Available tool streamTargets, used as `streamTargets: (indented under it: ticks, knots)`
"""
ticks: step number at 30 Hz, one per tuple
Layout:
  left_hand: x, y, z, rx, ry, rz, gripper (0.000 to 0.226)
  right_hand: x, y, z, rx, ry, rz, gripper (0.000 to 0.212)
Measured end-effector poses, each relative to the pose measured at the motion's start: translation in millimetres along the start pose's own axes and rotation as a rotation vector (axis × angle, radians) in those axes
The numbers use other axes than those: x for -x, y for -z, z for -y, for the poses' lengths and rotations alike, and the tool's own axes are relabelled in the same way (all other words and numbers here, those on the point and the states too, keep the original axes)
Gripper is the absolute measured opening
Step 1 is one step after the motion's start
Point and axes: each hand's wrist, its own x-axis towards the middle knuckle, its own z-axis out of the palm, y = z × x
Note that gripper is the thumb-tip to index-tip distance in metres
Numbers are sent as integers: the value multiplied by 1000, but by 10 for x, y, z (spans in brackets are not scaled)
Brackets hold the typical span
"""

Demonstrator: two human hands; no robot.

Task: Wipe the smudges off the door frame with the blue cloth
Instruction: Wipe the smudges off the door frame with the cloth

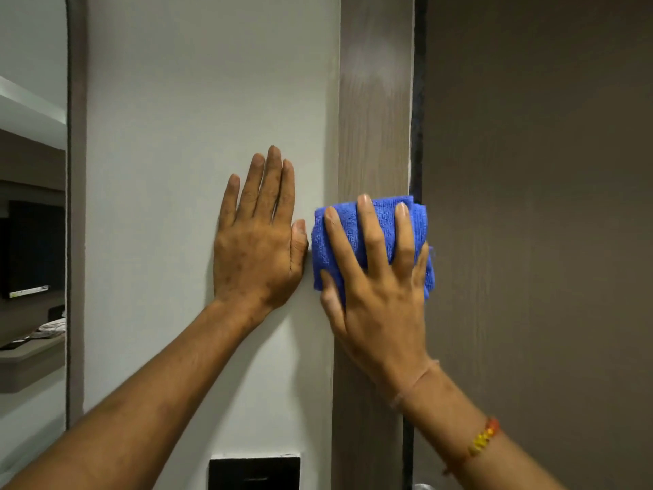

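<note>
A folded blue cloth (383, 221) is pressed flat against the grey wood-grain door frame (374, 100), a vertical strip right of centre. My right hand (378, 281) lies spread over the cloth, fingers pointing up, holding it against the frame. My left hand (258, 238) rests flat and open on the white wall (198, 100) just left of the frame, its thumb close to the cloth's left edge. A pale sheen shows on the frame above the cloth.
The brown door (537, 206) fills the right side, with a dark gap along the frame. A black panel (254, 472) sits low on the wall. A framed mirror (31, 206) at far left reflects a room with a television.
</note>
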Motion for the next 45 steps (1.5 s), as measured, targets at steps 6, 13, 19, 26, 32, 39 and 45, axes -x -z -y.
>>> streamTargets:
  ticks: [6, 13, 19, 26, 32, 39, 45]
  knots:
    - [-2, -9, -3, -24, 10, -5, 62, -1046, 157, -165, -17, 3, -20, 60]
    - [-17, 7, -19, -23, 5, 13, 61, -706, 46, -14, -10, -61, -78, 62]
    - [-15, 6, -23, -30, 10, 10, 62, -567, 84, -125, 62, 83, 13, 63]
    - [-15, 7, -24, -26, 14, 5, 61, -922, 68, -75, 6, -36, -58, 62]
    - [-11, 5, -26, -13, 13, 10, 62, -92, -17, -62, 17, 56, -5, 65]
    - [-15, 2, -29, -32, 17, 7, 61, -1129, 137, -197, 7, 27, -27, 64]
    - [-11, -8, -16, -12, 15, 7, 62, -461, -15, -50, -53, -52, -89, 64]
